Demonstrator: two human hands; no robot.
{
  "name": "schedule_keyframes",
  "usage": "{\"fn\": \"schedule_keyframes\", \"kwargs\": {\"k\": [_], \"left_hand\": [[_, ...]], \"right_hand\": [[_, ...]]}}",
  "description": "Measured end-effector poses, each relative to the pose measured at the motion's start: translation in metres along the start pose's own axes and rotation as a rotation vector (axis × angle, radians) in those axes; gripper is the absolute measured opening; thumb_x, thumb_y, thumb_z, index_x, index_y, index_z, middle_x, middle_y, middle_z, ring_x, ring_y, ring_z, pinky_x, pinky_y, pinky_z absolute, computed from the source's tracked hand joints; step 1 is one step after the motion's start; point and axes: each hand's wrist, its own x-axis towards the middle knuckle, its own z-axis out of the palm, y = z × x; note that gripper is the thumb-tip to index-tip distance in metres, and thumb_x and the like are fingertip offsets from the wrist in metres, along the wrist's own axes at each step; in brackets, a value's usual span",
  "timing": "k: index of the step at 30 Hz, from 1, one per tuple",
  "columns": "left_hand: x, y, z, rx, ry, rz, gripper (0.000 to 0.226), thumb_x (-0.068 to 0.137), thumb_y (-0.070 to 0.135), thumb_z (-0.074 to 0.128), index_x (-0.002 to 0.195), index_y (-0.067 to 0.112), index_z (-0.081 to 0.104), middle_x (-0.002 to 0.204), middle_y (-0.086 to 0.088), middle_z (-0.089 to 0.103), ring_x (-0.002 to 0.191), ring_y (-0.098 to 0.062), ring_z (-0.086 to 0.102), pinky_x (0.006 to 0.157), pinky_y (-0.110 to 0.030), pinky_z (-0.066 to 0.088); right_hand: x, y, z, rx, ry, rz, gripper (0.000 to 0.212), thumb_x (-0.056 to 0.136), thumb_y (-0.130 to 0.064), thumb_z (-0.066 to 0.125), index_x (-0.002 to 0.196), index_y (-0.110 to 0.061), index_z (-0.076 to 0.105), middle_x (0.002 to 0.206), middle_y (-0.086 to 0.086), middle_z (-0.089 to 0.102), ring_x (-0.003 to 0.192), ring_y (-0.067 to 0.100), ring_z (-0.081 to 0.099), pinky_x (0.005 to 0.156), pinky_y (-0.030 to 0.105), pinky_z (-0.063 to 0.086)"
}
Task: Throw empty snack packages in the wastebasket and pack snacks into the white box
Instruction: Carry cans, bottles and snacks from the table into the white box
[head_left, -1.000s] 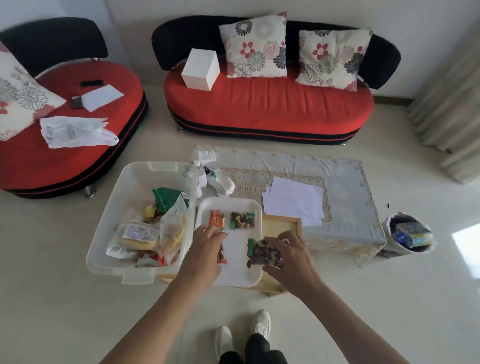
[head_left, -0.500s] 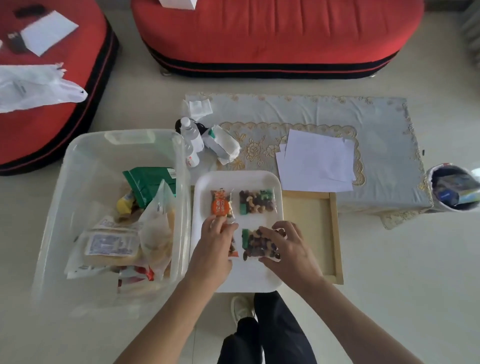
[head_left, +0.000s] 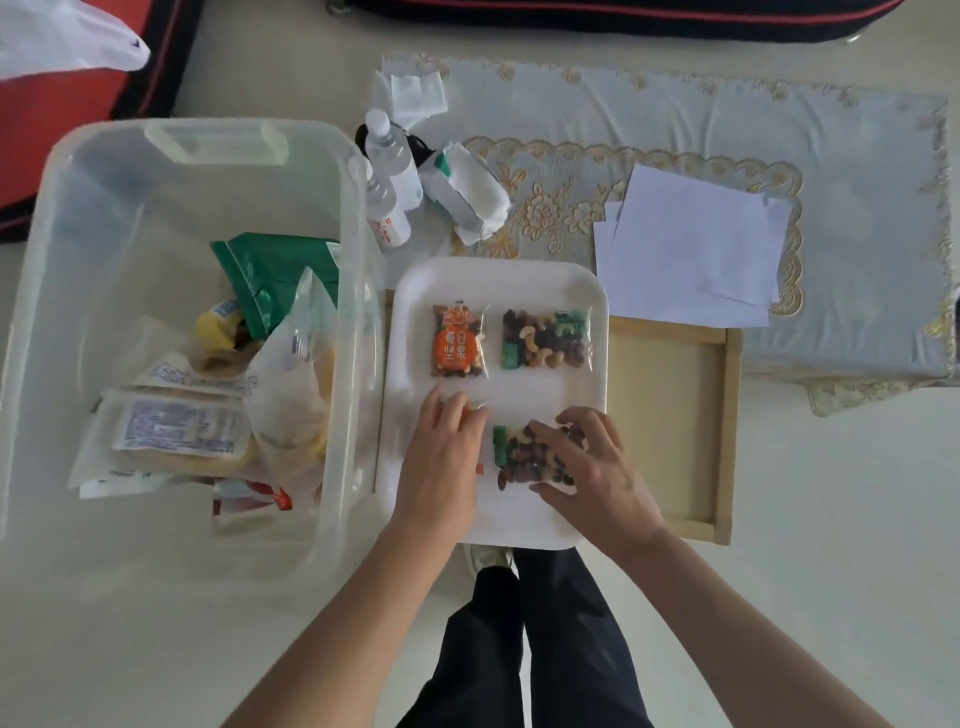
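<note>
Both forearms are stretched forward from the lower edge of the view and converge on the white box (head_left: 410, 291), a shallow white container that is set on a wooden tray (head_left: 670, 426).

The left hand (head_left: 447, 457) is held palm down over the near left part of the box, with its fingers bent at the knuckles. A small packet (head_left: 479, 468) is covered almost wholly by it, and only an orange sliver is seen at its right side. Whether this packet is pinched or merely pressed cannot be told.

The right hand (head_left: 592, 467) is arched palm down just beside the left. A clear mixed-nut packet (head_left: 524, 457) is clasped by it, with the fingers curled over the far edge and the thumb laid along the near edge.

Just beyond the fingertips, two further packets are laid flat in the box: an orange-labelled packet (head_left: 458, 340) ahead of the left hand and a green-banded nut packet (head_left: 545, 340) ahead of the right. A clear bin (head_left: 358, 312) with more snacks is found to the left of the left hand. The cloth-covered bench (head_left: 727, 130) is seen beyond both hands.
</note>
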Motion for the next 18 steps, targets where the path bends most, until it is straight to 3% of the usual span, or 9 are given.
{"fn": "schedule_keyframes", "kwargs": {"k": [9, 15, 18], "left_hand": [[0.005, 0.0, 0.003, 0.085, -0.018, 0.017, 0.07, 0.086, 0.006, 0.073, 0.149, 0.018, 0.044, 0.159, -0.004, 0.032, 0.154, -0.032, 0.013, 0.126, -0.047, 0.022], [0.002, -0.004, 0.003, 0.135, -0.024, 0.047, 0.084, 0.084, 0.003, 0.074, 0.155, 0.023, 0.034, 0.168, -0.007, 0.015, 0.157, -0.032, 0.004, 0.128, -0.053, 0.009], [-0.005, -0.004, -0.001, 0.122, -0.039, 0.058, 0.096, 0.083, 0.015, 0.08, 0.159, 0.026, 0.022, 0.169, -0.007, 0.011, 0.157, -0.031, 0.003, 0.128, -0.052, 0.007]], "right_hand": [[0.0, 0.009, 0.005, -0.062, 0.004, -0.029, 0.074, 0.065, -0.032, 0.093, 0.13, -0.014, 0.064, 0.126, 0.015, 0.053, 0.122, 0.033, 0.048, 0.095, 0.05, 0.056], [-0.002, 0.008, 0.0, -0.112, -0.062, -0.014, 0.084, 0.066, -0.042, 0.09, 0.14, -0.021, 0.056, 0.145, 0.015, 0.049, 0.141, 0.036, 0.04, 0.112, 0.057, 0.039], [-0.006, 0.001, -0.01, -0.139, -0.105, 0.013, 0.087, 0.07, -0.051, 0.086, 0.145, -0.027, 0.05, 0.157, 0.013, 0.038, 0.15, 0.033, 0.029, 0.117, 0.058, 0.031]]}}
